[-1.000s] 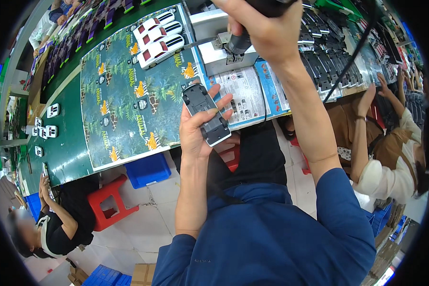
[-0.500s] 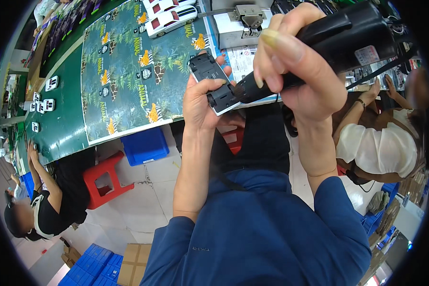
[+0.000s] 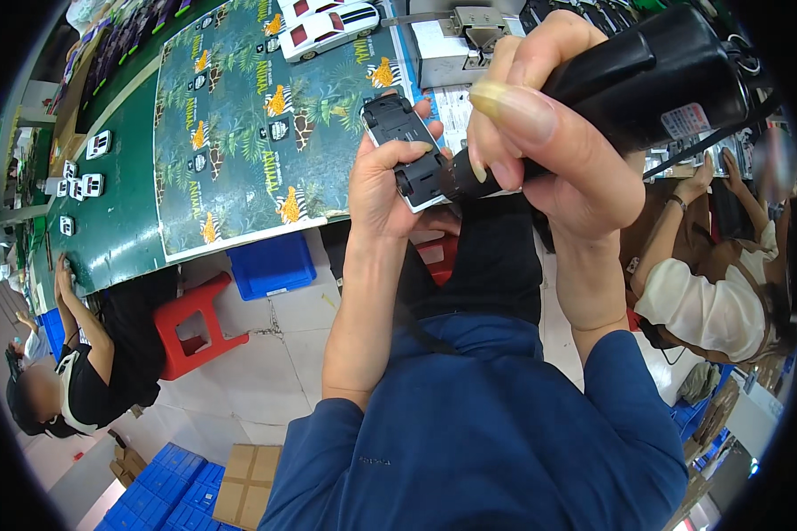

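your left hand (image 3: 381, 186) is closed around a toy car (image 3: 411, 149), which lies underside up in it, the dark base facing you and a white rim showing along its edge. your thumb presses across the base, and your other fingertips show past the far side. the car is held up just in front of the table (image 3: 124, 237) edge, above your lap.

your right hand (image 3: 580, 168) grips a black power screwdriver (image 3: 651, 75), thumb and fingers wrapped about its body. the tool lies tilted, its narrow front end at the end of the car nearer you; you cannot tell from here whether the bit sits in a screw hole. a black cable (image 3: 713, 140) runs near the back of the tool.

beyond your left hand, a printed animal sheet (image 3: 239, 150) covers part of the green table, with white toy cars (image 3: 335, 34) standing side by side at its far edge. right of them is a white box (image 3: 434, 60) with a metal fitting on top. small white parts (image 3: 88, 184) sit in a loose group to the left.
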Demonstrator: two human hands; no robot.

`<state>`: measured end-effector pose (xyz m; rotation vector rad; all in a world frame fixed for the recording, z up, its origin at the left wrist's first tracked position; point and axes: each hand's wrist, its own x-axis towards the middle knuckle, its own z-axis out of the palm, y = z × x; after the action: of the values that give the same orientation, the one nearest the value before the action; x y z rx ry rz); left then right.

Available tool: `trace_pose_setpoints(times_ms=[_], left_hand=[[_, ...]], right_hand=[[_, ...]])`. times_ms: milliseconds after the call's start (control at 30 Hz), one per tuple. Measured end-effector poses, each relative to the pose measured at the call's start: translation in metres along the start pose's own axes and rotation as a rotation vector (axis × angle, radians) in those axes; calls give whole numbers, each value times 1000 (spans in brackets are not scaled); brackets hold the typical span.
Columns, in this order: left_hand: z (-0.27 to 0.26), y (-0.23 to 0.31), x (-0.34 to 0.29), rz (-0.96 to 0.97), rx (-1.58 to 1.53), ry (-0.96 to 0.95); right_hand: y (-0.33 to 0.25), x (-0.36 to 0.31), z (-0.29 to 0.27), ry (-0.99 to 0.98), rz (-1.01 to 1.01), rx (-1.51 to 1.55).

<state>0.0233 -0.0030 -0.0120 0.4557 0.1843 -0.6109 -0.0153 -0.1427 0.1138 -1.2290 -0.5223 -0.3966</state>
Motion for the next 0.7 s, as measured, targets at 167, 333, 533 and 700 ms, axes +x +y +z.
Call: trace_pose_setpoints(times_ms=[167,333,533,700], left_hand=[[-4,1,0,-12,-10,27],[10,-2,4,5,-68,-26],[27,6,-10,-34,20,69],[12,1,2,-22,-24,-32]], right_hand=[[4,-1,0,12,-5,46],[5,-3,1,28,92,19],[2,-4,1,8,146,13],[-4,-1,2,-19,187,4]])
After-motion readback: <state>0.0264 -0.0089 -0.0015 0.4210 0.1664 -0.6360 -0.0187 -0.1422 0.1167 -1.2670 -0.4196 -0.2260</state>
